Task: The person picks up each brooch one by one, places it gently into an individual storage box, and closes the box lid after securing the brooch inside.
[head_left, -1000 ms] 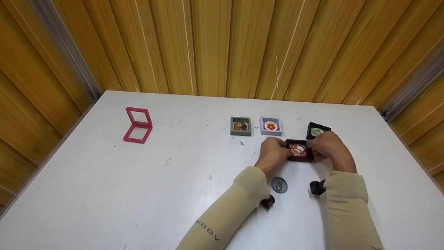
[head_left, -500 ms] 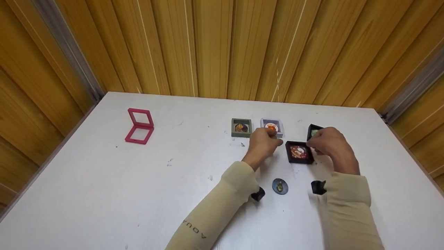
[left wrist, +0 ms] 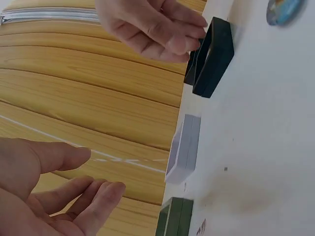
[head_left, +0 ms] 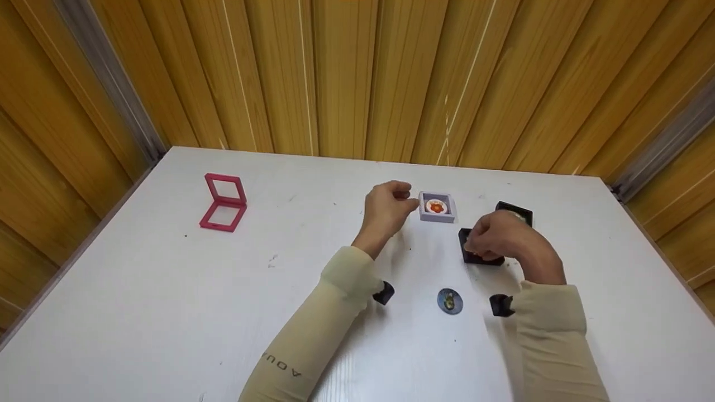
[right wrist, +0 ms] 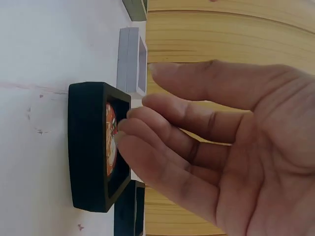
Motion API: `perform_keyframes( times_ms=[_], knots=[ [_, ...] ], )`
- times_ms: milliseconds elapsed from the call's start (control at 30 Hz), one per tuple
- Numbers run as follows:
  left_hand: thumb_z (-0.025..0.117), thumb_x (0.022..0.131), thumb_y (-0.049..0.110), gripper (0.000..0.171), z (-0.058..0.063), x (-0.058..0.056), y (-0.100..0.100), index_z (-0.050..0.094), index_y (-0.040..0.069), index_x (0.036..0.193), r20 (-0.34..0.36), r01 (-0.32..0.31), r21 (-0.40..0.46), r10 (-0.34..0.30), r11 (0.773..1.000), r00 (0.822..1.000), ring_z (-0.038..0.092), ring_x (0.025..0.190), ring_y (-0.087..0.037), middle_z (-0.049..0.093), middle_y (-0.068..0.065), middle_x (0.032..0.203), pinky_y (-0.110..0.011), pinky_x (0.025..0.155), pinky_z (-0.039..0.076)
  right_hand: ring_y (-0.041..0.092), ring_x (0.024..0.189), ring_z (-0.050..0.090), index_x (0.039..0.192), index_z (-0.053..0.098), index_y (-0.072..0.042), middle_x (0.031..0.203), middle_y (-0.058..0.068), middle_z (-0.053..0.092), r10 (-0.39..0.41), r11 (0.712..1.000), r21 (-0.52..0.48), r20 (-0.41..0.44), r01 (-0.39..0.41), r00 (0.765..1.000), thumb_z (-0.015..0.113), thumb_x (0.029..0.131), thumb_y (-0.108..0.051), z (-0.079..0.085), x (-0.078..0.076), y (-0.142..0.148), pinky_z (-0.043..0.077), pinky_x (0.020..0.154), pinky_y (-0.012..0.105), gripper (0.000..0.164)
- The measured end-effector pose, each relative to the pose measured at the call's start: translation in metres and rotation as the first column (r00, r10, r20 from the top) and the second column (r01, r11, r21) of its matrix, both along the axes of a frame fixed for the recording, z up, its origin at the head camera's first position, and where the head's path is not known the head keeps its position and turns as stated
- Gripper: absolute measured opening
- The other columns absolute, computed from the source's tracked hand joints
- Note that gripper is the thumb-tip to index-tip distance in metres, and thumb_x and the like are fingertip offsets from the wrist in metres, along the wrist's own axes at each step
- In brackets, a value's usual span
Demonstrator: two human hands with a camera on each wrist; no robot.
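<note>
My right hand [head_left: 505, 237] hovers over a black square display frame [head_left: 483, 260]. In the right wrist view its fingers bend loosely near the frame's red-and-white disc [right wrist: 110, 137], with nothing pinched between thumb and fingers. My left hand [head_left: 387, 215] is raised left of a lilac frame [head_left: 438, 219], fingers relaxed and holding nothing. A green frame [left wrist: 174, 217] is hidden behind that hand in the head view. Inside the lilac frame sits a white disc with an orange flower [head_left: 436, 206]. Behind my right hand is a second black frame [head_left: 518, 209], partly covered.
A loose blue disc [head_left: 449, 301] lies on the white table [head_left: 167, 312], nearer to me than the frames. On the far left stands an opened pink frame [head_left: 228, 200]. Wood-patterned panels [head_left: 335, 78] rise behind the table.
My left hand let go of the near black frame and moved left, past the lilac frame, to before the green one. My right hand left that frame's right edge and shifted left over it.
</note>
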State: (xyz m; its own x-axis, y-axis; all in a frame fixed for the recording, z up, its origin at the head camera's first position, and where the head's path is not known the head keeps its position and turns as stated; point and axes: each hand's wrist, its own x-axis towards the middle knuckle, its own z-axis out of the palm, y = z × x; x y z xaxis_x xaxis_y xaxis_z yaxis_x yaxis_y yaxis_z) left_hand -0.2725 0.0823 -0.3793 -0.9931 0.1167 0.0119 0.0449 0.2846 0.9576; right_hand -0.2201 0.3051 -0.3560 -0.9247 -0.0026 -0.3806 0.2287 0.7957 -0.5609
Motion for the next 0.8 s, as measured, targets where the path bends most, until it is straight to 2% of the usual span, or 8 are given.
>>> perform_keyframes(
  times_ms=[167, 267, 600, 733, 800],
  knots=[
    [0.075, 0.099, 0.008, 0.035, -0.001, -0.011, -0.029, 0.07, 0.003, 0.134, -0.085, -0.03, -0.047, 0.026, 0.998, 0.996, 0.065, 0.109, -0.02, 0.07, -0.009, 0.122, -0.025, 0.092, 0.056, 0.02, 0.08, 0.063, 0.098, 0.074, -0.002, 0.088, 0.007, 0.068, 0.145, 0.989, 0.029, 0.039, -0.146, 0.989, 0.082, 0.091, -0.013, 0.003, 0.006, -0.013, 0.055, 0.074, 0.036, 0.015],
    [0.075, 0.099, 0.007, 0.035, -0.003, -0.019, -0.051, 0.071, 0.002, 0.133, -0.14, -0.078, -0.07, 0.068, 0.994, 0.988, 0.065, 0.111, -0.022, 0.07, -0.012, 0.124, -0.029, 0.094, 0.056, 0.021, 0.081, 0.063, 0.099, 0.074, -0.004, 0.092, 0.007, 0.068, 0.21, 0.975, 0.051, 0.075, -0.215, 0.975, 0.084, 0.09, -0.014, 0.002, 0.009, -0.021, 0.055, 0.077, 0.039, 0.017],
    [0.074, 0.099, 0.007, 0.037, -0.013, -0.039, -0.129, 0.069, 0.0, 0.135, -0.24, -0.219, -0.079, 0.195, 0.973, 0.951, 0.064, 0.119, -0.028, 0.069, -0.015, 0.129, -0.035, 0.099, 0.054, 0.021, 0.081, 0.063, 0.092, 0.074, -0.007, 0.09, 0.006, 0.069, 0.254, 0.961, 0.081, 0.103, -0.263, 0.962, 0.088, 0.085, -0.008, -0.005, 0.016, -0.032, 0.055, 0.076, 0.037, 0.016],
    [0.074, 0.1, 0.007, 0.036, -0.014, -0.045, -0.165, 0.068, 0.001, 0.135, -0.295, -0.282, -0.054, 0.254, 0.958, 0.921, 0.064, 0.121, -0.027, 0.068, -0.015, 0.129, -0.035, 0.102, 0.054, 0.02, 0.08, 0.063, 0.092, 0.074, -0.008, 0.09, 0.005, 0.068, 0.256, 0.96, 0.083, 0.122, -0.267, 0.959, 0.091, 0.081, -0.009, -0.009, 0.018, -0.034, 0.055, 0.076, 0.037, 0.02],
    [0.074, 0.1, 0.007, 0.035, -0.014, -0.048, -0.183, 0.069, 0.001, 0.134, -0.329, -0.317, -0.039, 0.287, 0.948, 0.9, 0.064, 0.122, -0.027, 0.067, -0.014, 0.129, -0.035, 0.103, 0.054, 0.02, 0.08, 0.062, 0.093, 0.074, -0.008, 0.09, 0.005, 0.068, 0.254, 0.959, 0.092, 0.133, -0.267, 0.958, 0.092, 0.08, -0.01, -0.011, 0.019, -0.034, 0.054, 0.076, 0.037, 0.022]
  ],
)
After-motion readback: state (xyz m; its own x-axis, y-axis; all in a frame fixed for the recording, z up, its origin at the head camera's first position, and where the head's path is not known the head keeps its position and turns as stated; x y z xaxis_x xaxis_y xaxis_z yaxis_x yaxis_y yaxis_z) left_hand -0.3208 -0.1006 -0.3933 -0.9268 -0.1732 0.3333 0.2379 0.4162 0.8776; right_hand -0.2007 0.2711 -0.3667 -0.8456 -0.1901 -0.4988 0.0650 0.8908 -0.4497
